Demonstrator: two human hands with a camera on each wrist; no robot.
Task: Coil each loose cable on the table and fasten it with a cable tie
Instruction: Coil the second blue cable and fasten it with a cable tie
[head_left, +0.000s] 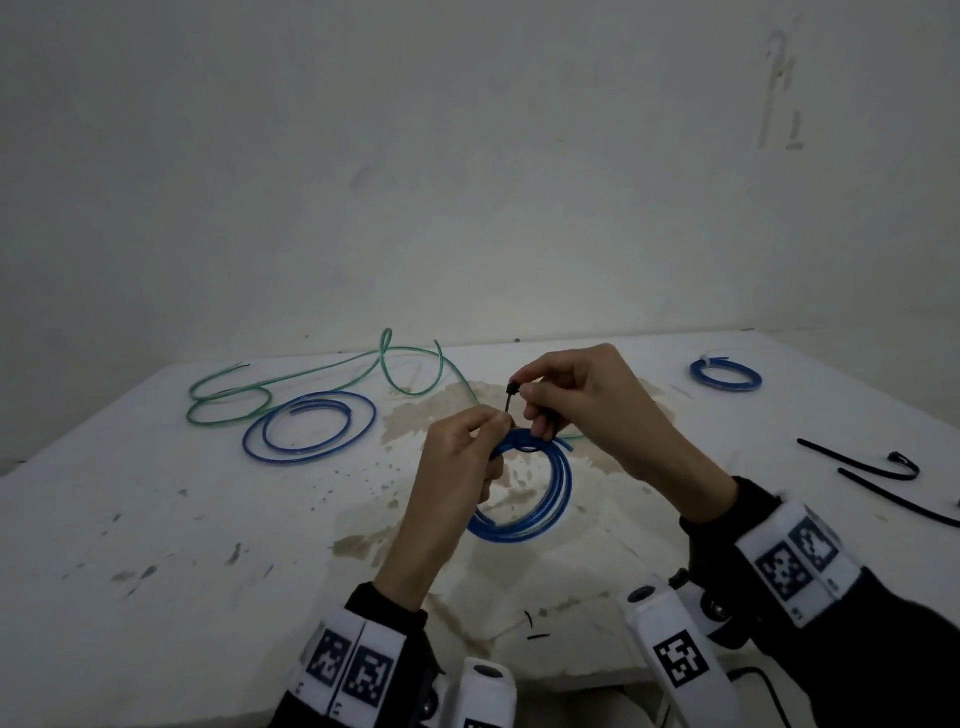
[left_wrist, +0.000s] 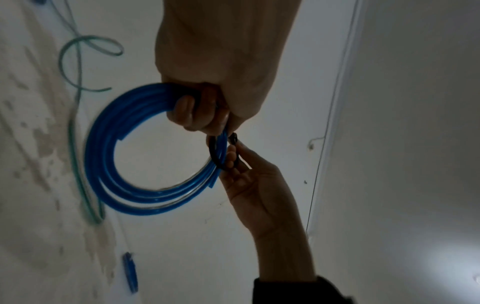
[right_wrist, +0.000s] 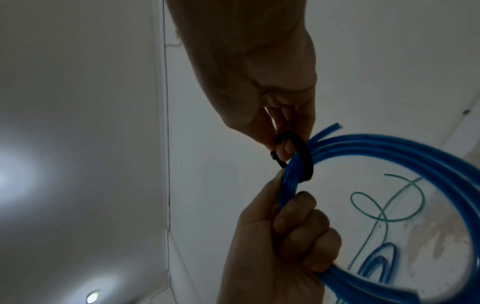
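A bright blue cable coil (head_left: 550, 504) hangs just above the stained white table (head_left: 156, 519). My left hand (head_left: 491, 428) grips its upper left part, fingers curled round the strands (left_wrist: 103, 144). A black cable tie (head_left: 508, 399) loops around the bundled strands (right_wrist: 389, 148) next to that grip. My right hand (head_left: 524, 397) pinches the tie's upright end between thumb and fingers. In the right wrist view the tie (right_wrist: 303, 152) wraps the coil as a loose loop. One cut end of the blue cable sticks out past the tie.
A loose green cable (head_left: 311, 384) and a loosely coiled dark blue cable (head_left: 311, 426) lie at the back left. A small blue coil with a white tie (head_left: 725, 375) sits at the far right. Spare black cable ties (head_left: 872, 467) lie on the right side.
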